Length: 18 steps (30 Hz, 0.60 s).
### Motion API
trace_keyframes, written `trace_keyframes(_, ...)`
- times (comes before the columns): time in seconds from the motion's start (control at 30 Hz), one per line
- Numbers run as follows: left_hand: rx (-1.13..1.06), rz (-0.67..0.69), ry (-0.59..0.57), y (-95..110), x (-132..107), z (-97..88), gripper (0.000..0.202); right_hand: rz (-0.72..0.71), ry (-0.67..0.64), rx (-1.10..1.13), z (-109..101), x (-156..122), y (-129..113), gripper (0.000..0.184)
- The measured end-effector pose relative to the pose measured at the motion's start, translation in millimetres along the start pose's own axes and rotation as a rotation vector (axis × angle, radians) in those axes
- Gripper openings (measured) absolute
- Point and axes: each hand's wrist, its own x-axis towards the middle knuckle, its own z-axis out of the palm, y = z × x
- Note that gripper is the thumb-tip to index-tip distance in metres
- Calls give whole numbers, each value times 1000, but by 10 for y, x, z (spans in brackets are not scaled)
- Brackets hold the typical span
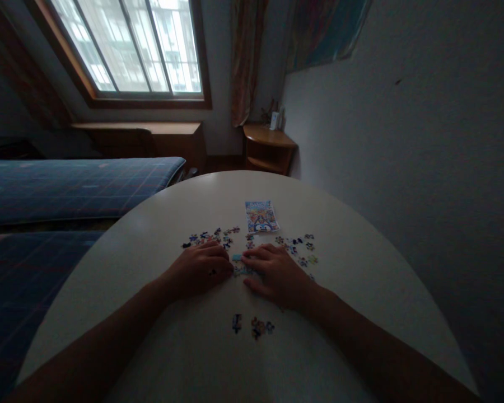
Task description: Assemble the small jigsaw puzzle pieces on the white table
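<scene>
My left hand (204,267) rests on the table with its fingers curled together. Its fingertips are at the left end of a small cluster of jigsaw puzzle pieces (241,271); what they pinch, if anything, is hidden. From the other side my right hand (279,275) lies over that cluster, its thumb apart from its fingers. One right fingertip touches a light-blue puzzle piece (237,257). Part of the cluster is covered by the right hand. Beyond the hands lies a colourful printed picture sheet (261,216) with a cartoon figure.
Loose puzzle pieces lie behind my left hand (204,237) and to the right of my right hand (303,261). Nearer me are several more pieces (257,327). The round white table (185,358) stands beside a plaid mattress (79,187) and a wall (403,145).
</scene>
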Motion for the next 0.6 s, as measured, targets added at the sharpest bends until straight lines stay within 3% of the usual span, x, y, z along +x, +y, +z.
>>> trace_keyframes(0.23, 7, -78, 86, -124, -57, -117, 11, -8, 5, 10, 8, -5, 14, 43)
trace_keyframes(0.6, 37, -117, 29, -329, -136, -243, 15, -17, 54, 13, -18, -23, 21, 44)
